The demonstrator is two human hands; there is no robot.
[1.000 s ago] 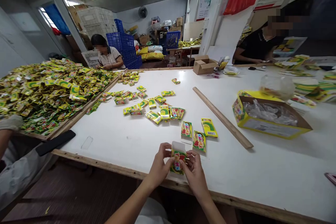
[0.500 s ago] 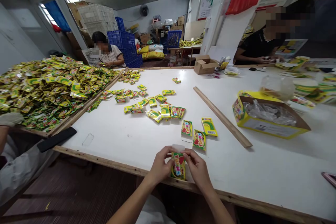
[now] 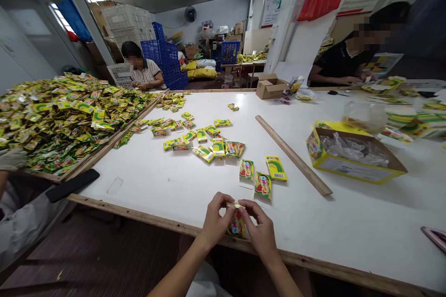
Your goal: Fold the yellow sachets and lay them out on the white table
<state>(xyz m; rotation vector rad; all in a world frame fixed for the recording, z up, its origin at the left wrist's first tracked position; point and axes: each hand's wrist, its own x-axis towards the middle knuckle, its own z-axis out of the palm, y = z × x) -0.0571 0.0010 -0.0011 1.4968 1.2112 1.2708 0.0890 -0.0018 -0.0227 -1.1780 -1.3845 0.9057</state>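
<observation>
Between my two hands, at the near edge of the white table (image 3: 195,190), stands a small green-and-yellow printed carton (image 3: 237,225). My left hand (image 3: 216,222) grips its left side, with thumb and fingers at the top flap. From the right, my right hand (image 3: 257,225) pinches the same top edge with thumb and forefinger. The fingers cover much of the carton's upper part. Just beyond my hands lie a carton with a flap sticking out (image 3: 246,171), a second printed carton (image 3: 262,185) and a yellow carton with a barcode (image 3: 276,168).
Several more cartons (image 3: 209,146) lie scattered farther back. A wooden strip (image 3: 292,154) crosses the table. Right of it stands a yellow box of clear plastic (image 3: 351,162). At left rise a heap of packets (image 3: 69,116) and a black phone (image 3: 73,185). Co-workers sit around the table.
The carton's white top flap, which stood up before, is now folded down under my fingertips. Both hands have closed in over the carton's top.
</observation>
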